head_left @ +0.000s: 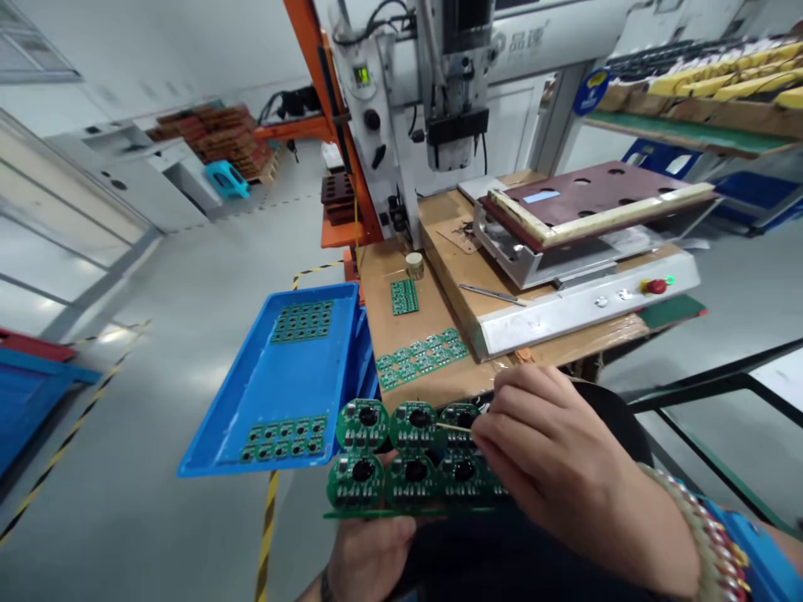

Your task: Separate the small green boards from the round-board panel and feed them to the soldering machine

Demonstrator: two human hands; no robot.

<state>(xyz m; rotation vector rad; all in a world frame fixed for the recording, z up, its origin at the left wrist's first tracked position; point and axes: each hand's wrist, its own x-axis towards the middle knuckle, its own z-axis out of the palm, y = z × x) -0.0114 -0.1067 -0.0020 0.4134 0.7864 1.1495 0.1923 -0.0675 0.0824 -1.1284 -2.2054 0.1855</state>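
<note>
A green circuit board panel (414, 473) with round sections, each with a black blob at its middle, lies across the bottom centre. My left hand (371, 553) grips its near edge from below, thumb showing. Above the panel's right side, my right hand (539, 443) is closed in a pinch on a thin wooden stick (452, 428). The stick points left, its tip at the upper middle round section; whether it touches is unclear. My right hand hides the panel's right end.
Left of the bench stands a blue tray (276, 380) with board panels at both ends. More green boards (421, 358), a small jar (415, 266) and tweezers (493, 294) lie on the bench. A machine (455, 125) with a maroon plate (595, 196) rises behind.
</note>
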